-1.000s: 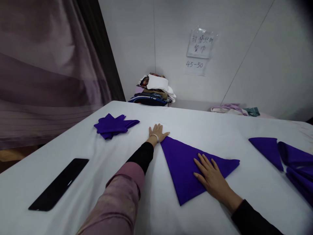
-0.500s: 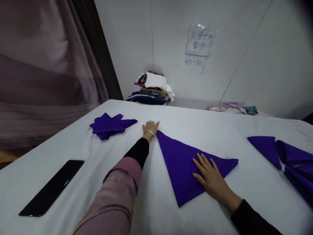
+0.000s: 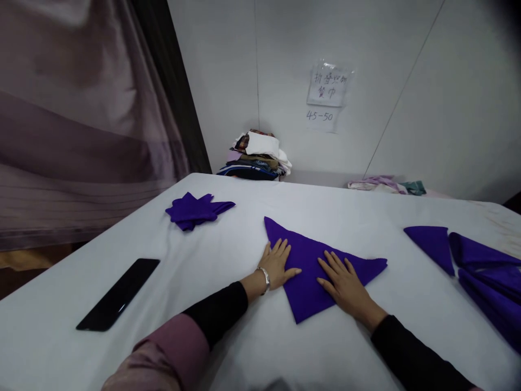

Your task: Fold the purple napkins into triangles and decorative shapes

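Observation:
A purple napkin point(image 3: 307, 252) lies folded into a triangle on the white-covered table point(image 3: 244, 347), one corner pointing toward me. My left hand point(image 3: 279, 265), with a silver bracelet at the wrist, rests flat on its left edge, fingers stretched out. On the right part of the same cloth my right hand point(image 3: 345, 285) is spread flat, palm down. Neither hand grips the fabric. The far left corner and the right tip of the triangle show uncovered.
A folded purple napkin shape point(image 3: 195, 210) lies at the back left, a flat black object point(image 3: 120, 293) at the left. More purple napkins point(image 3: 484, 271) lie at the right. Behind the table are stacked clothes point(image 3: 258, 155) and a wall with paper signs point(image 3: 328, 87).
My left hand has come back from the far left corner to the napkin's left edge. My right hand stays spread on the cloth. The camera view has shifted slightly.

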### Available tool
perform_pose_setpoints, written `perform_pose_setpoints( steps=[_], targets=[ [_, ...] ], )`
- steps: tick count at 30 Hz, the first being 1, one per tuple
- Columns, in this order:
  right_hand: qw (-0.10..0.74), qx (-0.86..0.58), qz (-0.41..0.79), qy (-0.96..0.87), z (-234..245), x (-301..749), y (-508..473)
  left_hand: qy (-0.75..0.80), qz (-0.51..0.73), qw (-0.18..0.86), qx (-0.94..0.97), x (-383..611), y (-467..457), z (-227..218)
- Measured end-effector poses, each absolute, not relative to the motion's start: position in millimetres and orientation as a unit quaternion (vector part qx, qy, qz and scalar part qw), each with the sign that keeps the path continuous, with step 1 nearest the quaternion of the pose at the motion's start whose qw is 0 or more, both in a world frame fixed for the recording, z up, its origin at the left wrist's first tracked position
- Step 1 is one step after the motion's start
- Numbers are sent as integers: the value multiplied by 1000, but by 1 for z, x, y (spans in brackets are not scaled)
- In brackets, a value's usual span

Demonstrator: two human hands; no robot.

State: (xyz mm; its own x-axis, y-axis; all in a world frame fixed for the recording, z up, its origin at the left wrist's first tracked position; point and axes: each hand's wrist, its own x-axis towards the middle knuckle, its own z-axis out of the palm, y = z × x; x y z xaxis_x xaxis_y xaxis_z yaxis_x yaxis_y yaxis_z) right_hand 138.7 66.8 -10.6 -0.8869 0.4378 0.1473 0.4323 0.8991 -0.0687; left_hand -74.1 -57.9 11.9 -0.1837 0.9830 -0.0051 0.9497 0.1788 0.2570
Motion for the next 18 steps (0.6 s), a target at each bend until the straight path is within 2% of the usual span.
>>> perform_pose_setpoints(
  steps=[18],
  targets=[
    [79, -220, 18, -972, -13, 139, 68, 863, 36, 82, 498, -191, 16, 11]
  ],
)
